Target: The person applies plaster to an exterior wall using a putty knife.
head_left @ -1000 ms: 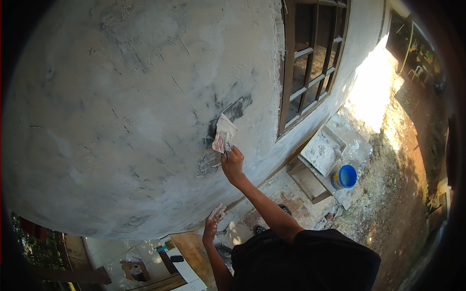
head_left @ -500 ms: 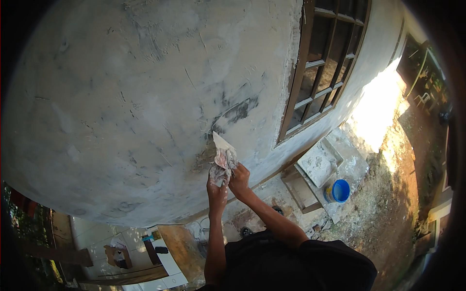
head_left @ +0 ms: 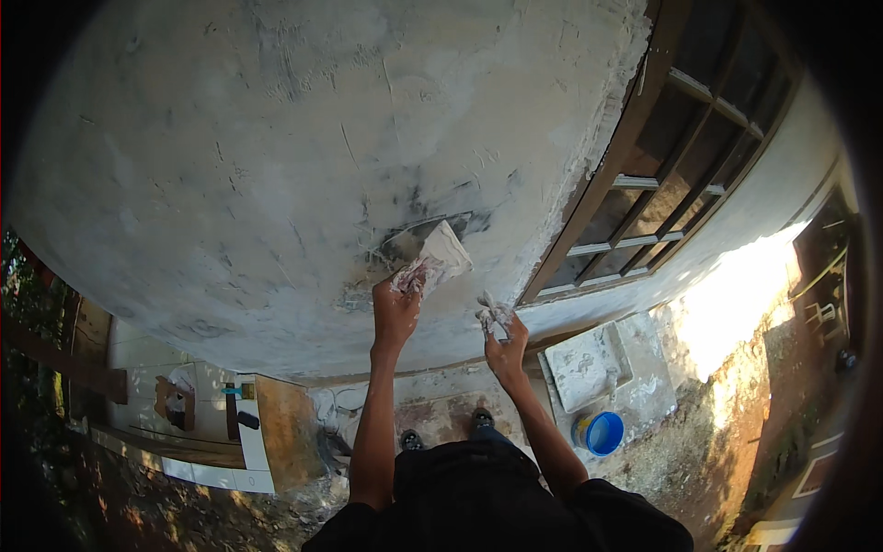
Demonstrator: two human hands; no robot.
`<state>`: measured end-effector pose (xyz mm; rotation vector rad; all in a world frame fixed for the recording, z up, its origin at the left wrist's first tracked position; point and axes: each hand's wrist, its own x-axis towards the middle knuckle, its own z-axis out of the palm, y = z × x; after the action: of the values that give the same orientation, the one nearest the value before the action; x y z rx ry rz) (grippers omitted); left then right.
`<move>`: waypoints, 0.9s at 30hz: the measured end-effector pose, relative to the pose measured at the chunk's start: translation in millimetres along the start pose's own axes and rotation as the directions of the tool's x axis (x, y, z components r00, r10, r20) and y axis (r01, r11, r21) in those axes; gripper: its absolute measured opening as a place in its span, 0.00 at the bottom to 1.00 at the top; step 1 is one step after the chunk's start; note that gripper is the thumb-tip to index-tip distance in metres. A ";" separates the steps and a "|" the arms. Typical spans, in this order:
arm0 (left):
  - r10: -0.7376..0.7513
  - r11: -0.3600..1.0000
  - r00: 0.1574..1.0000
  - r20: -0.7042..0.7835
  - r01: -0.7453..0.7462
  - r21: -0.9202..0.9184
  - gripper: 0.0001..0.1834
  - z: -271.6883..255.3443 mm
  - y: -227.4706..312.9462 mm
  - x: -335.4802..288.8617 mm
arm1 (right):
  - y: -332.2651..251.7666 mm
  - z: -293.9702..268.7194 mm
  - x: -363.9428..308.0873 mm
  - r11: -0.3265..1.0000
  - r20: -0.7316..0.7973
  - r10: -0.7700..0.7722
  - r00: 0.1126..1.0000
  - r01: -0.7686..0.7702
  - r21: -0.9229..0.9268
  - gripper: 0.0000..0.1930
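Observation:
A flat, putty-smeared scraper blade (head_left: pixel 447 250) is pinched in my left hand (head_left: pixel 399 304), its wide end pointing up and right in front of the wall. White putty coats the fingers of that hand. Lower and to the right, my right hand (head_left: pixel 504 342) is raised apart from the blade with its fingers bent together. A pale, putty-covered shape shows at these fingertips; I cannot tell whether it is a small tool or just caked putty. Behind the blade, the plastered wall (head_left: pixel 276 184) carries a dark, rough patch (head_left: pixel 409 241).
A brown-framed window (head_left: pixel 635 184) is set in the wall to the right. Below it, a putty-covered tray (head_left: pixel 581 368) lies beside a blue bucket (head_left: pixel 598 433). Down left are a tiled ledge (head_left: pixel 138 345) and a brown board (head_left: pixel 292 428). Sunlit ground (head_left: pixel 727 331) stretches far right.
My hands were together at the blade and are now apart, the right one moved rightward. The blade has tilted to the right in my left hand. The whole view has shifted.

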<state>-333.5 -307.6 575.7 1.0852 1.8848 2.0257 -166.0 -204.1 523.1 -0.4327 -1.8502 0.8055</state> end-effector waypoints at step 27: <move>-0.129 0.720 0.803 -0.582 0.479 0.502 0.05 76.3 1.2 11.7 | 101.4 -78.2 18.1 0.735 0.378 0.485 0.788 -0.602 0.312 0.12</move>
<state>-295.6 -240.3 576.5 0.2173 2.9218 1.5908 -109.0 -95.0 483.6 -0.6284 -1.7313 1.7159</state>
